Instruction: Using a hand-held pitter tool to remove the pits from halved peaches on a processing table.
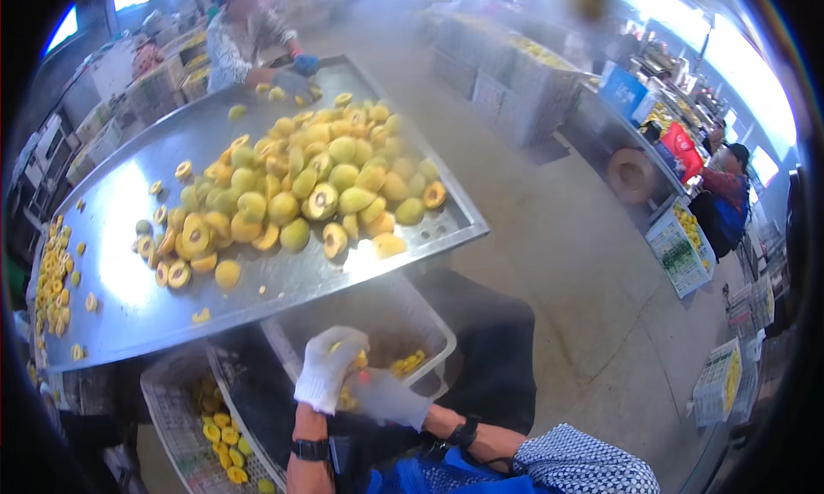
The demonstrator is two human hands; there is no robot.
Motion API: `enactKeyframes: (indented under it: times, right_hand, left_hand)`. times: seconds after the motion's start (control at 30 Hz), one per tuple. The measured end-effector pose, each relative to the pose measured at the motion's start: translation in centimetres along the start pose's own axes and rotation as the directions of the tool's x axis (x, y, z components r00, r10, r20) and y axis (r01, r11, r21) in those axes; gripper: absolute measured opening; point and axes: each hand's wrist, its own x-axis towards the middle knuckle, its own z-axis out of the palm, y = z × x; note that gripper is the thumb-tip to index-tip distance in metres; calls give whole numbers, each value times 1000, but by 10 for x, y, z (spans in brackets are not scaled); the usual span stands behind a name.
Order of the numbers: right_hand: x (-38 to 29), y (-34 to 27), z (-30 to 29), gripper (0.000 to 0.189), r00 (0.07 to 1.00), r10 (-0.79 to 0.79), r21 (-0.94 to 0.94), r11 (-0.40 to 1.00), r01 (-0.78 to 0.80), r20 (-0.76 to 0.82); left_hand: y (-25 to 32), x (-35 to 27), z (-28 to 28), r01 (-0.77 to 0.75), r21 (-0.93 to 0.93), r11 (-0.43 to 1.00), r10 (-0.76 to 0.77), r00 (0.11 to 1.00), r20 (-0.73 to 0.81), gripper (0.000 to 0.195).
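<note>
My left hand [331,365], in a white knit glove, is closed around a yellow stone-fruit piece [360,360]. Just beside it, my right hand [391,396] is gloved and blurred; a small red spot shows at its fingers, and what it grips cannot be made out. Both hands are above the near side of a pale plastic tub [444,349] with yellow fruit pieces [409,363] inside. Beyond the tub, a heap of yellow-green stone fruit [309,178], whole and halved, some halves with pits showing, lies on a steel-topped table [122,314].
A plastic crate [174,423] with fruit halves [225,439] stands at lower left. Smaller fruit pieces [55,281] line the table's left end. Across the table, a person's gloved hands [299,82] reach over the top. Stacked crates [515,101] and another person [724,191] are farther right.
</note>
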Motion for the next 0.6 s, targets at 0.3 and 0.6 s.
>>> enactKeyframes:
  times: [0.3,0.6]
  right_hand:
    - [-3,-35,-12,42,981,129,163,975,-152,144]
    - [-7,-33,-2,29,951,227,427,854,-299,212]
  left_hand:
    - [1,2,9,-99,-234,967,79,992,-94,22]
    - [-10,-2,13,-162,-148,976,127,967,-221,21]
